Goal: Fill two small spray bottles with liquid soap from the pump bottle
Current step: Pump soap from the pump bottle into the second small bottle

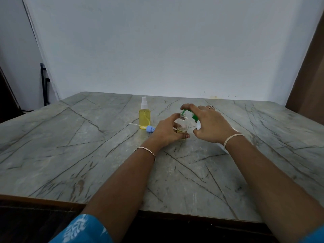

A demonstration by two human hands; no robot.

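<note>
Two small bottles stand near the middle of the frame on the grey marble-pattern table (87,155). The filled spray bottle (144,115), yellow inside and with a white sprayer on top, stands left of centre, apart from both hands. Just beside its base lies a loose blue spray cap (150,128) with a thin white tube. We see the open small bottle (182,124) at the centre, with only a little yellow liquid at the bottom. Our left hand (166,132) is curled around it from the left and holds it upright. Our right hand (213,123) is closed on the pump bottle (197,122), tilted, with its green nozzle (184,112) at the open neck. The hand hides most of this bottle.
</note>
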